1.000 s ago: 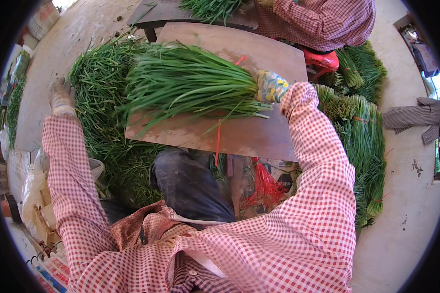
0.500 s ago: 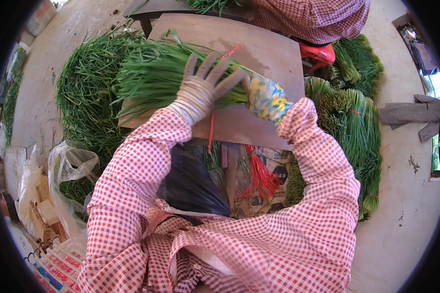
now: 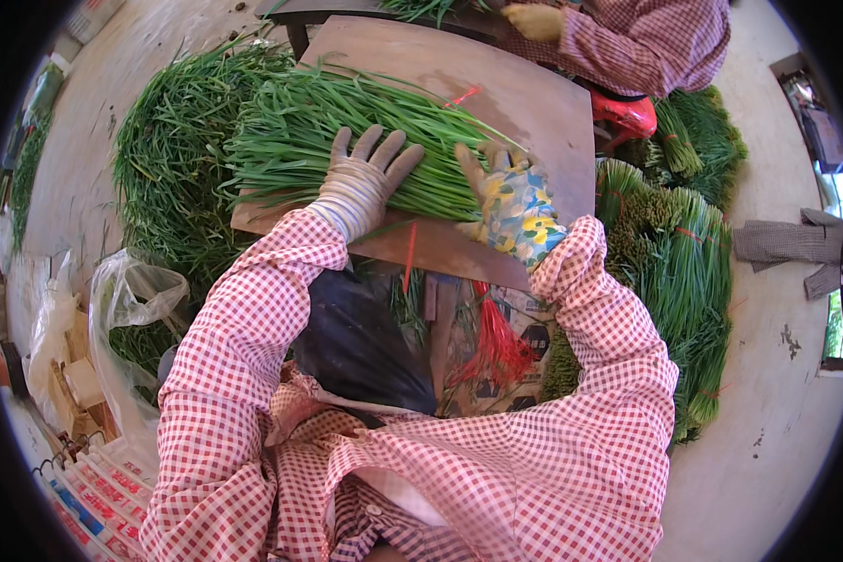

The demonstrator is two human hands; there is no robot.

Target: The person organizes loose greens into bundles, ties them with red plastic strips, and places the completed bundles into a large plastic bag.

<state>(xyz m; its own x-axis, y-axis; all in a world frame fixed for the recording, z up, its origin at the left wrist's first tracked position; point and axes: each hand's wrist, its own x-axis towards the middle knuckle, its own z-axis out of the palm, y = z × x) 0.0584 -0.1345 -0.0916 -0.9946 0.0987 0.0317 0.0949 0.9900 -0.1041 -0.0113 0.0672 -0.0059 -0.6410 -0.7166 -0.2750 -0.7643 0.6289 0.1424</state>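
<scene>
A thick bunch of long green garlic chives lies across the brown board, leaves to the left and pale cut ends to the right. A red tie runs beneath it, its ends showing past the far and near sides. My left hand, in a pale striped glove with grey fingers, rests on top of the bunch near its middle, fingers spread. At the cut ends, my right hand wears a blue and yellow patterned glove. Its fingers are apart and touch the ends of the stems.
Loose greens heap left of the board. Tied bunches stack on the right. Red ties hang below the board beside a black plastic sheet. Across from me, a co-worker's gloved hand is above a dark table.
My left hand has drawn back slightly toward me. My right hand's fingers have spread at the stem ends. The co-worker's gloved hand has come into view.
</scene>
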